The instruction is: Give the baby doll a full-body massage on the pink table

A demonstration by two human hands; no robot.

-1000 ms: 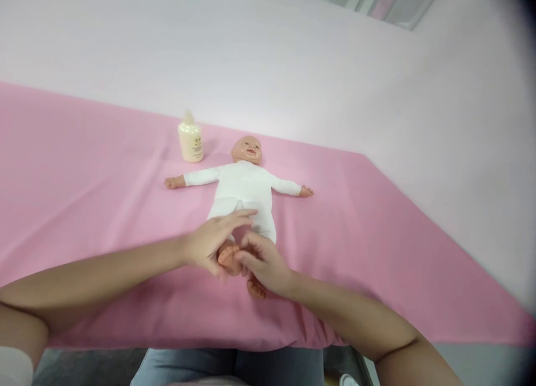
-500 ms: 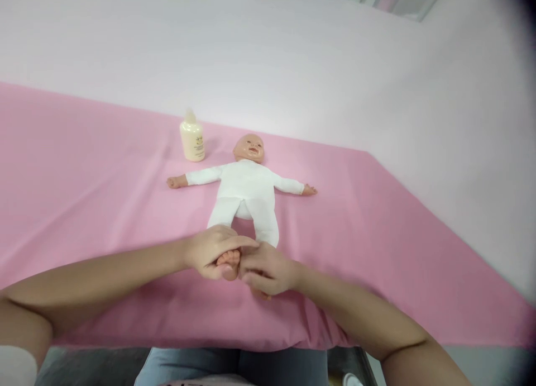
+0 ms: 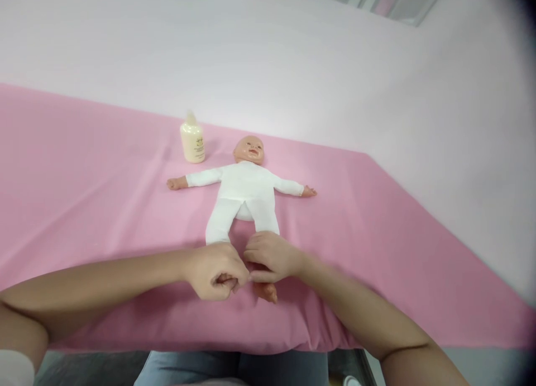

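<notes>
A baby doll (image 3: 248, 182) in a white suit lies on its back, arms spread, its feet toward me. My left hand (image 3: 218, 271) is closed in a fist at the end of the doll's leg on the left, wrapped round that foot, which is almost wholly hidden. Over the other lower leg is my right hand (image 3: 274, 257), fingers loosely bent and the thumb apart from them, its tip close to my left knuckles. Below it the doll's other foot (image 3: 266, 291) shows. How firmly the right hand touches the leg is hidden.
A cream pump bottle (image 3: 193, 143) stands upright on the pink cloth (image 3: 104, 179), left of the doll's head. The padded front edge of the surface runs just above my lap (image 3: 234, 368). Behind rises a pale wall (image 3: 251, 56).
My left hand has rolled over and closed round the foot, covering the toes that showed before. My right hand has moved slightly up and right, off that foot, uncovering more of the other one.
</notes>
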